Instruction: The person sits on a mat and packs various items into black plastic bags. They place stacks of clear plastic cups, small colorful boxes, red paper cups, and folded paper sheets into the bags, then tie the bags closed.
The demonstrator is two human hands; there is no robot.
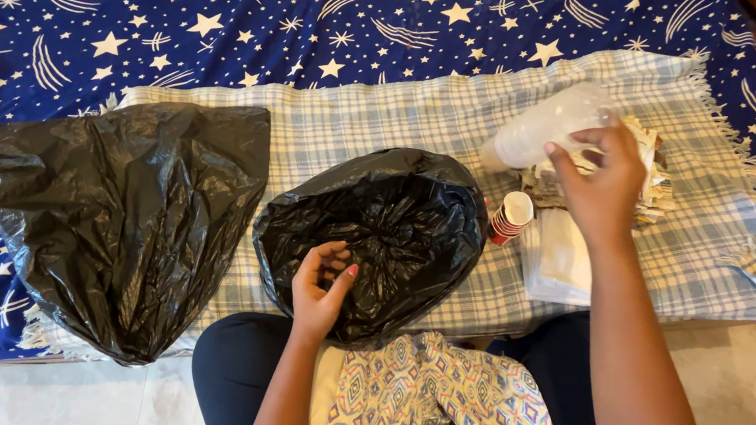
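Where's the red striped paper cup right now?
In the head view, the red striped paper cup lies on its side on the checked cloth, right of centre, beside the right edge of the open black bag and below the right hand.
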